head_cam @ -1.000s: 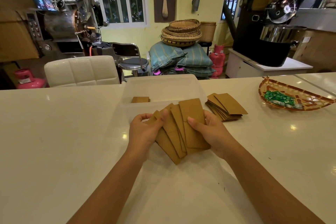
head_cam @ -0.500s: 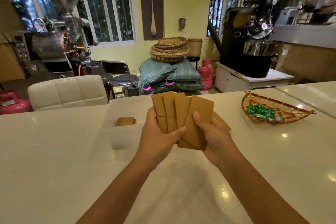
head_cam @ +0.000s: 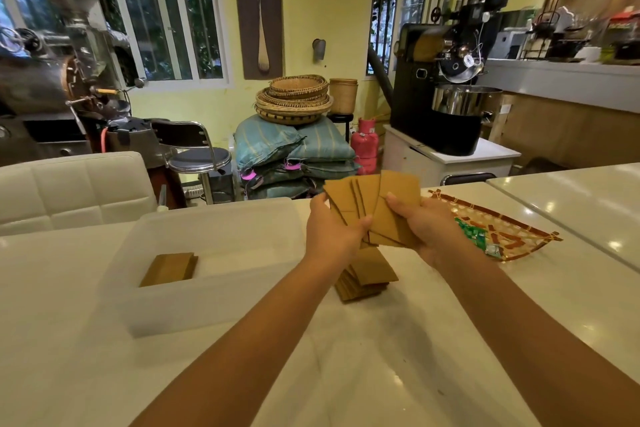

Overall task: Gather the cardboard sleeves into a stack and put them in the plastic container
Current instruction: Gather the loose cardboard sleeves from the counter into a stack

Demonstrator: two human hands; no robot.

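Note:
Both hands hold a fan of several brown cardboard sleeves [head_cam: 374, 204] in the air above the white counter. My left hand [head_cam: 332, 232] grips the fan's lower left, thumb across the front. My right hand [head_cam: 426, 229] grips its right side, thumb on the front sleeve. Below the hands, a loose pile of more sleeves [head_cam: 367, 277] lies on the counter. To the left stands the translucent plastic container [head_cam: 221, 302], with a small stack of sleeves [head_cam: 169, 269] inside at its left end.
A woven tray [head_cam: 512, 236] with green-wrapped items sits right of my hands. The white counter [head_cam: 346, 357] stretches toward me. A white padded chair back [head_cam: 72, 191] stands behind the counter at left. Roasting machines, baskets and sacks fill the room beyond.
Both hands lifted the fanned sleeves from the counter into the air and carried them right, above the loose pile. The view tilted upward.

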